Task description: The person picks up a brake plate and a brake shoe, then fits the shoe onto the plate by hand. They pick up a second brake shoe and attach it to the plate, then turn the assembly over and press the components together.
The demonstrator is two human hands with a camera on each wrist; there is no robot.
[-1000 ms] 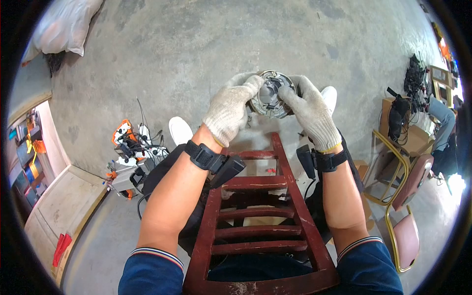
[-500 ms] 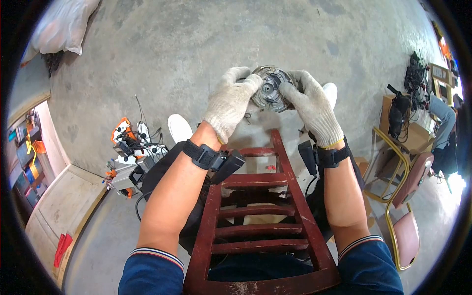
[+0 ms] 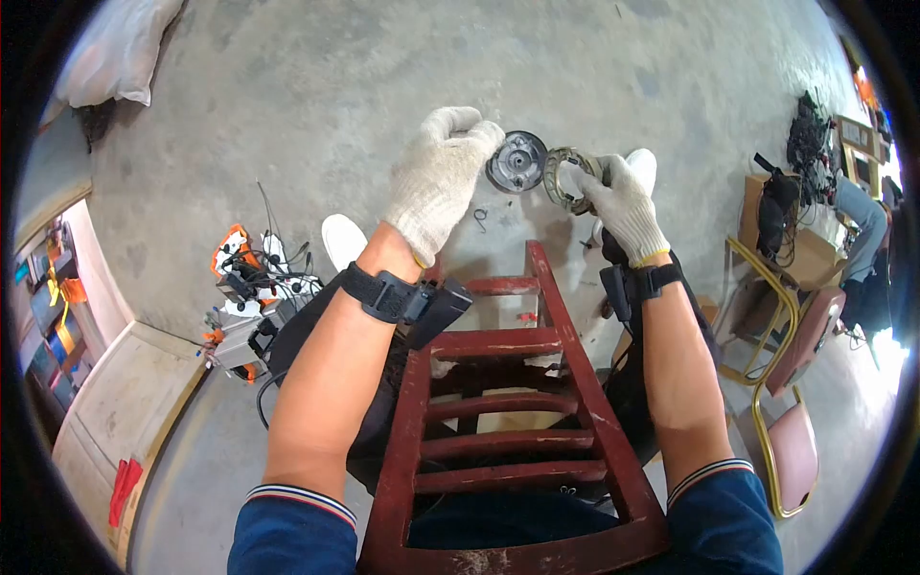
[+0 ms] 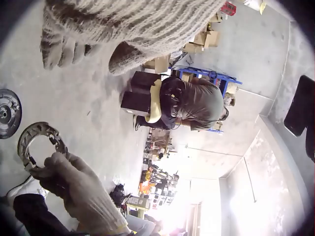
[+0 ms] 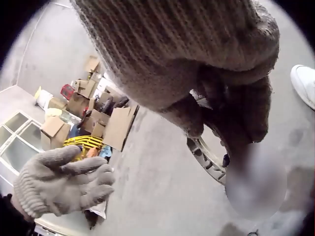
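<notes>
- Right hand (image 3: 623, 206) pinches the metal ring (image 3: 552, 179).
- Left hand (image 3: 436, 177): fingers loosely spread, holding nothing.
- Dark disc (image 3: 517, 161) appears, in head view, between them, nearer the left.

Two gloves (image 3: 431, 187), one ring (image 3: 552, 178) and one disc (image 3: 517, 161) show.

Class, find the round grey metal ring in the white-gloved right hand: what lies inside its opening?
Through the ring, the left wrist view shows pale concrete floor. The right hand covers part of that opening, so whatever it hides cannot be seen.
</notes>
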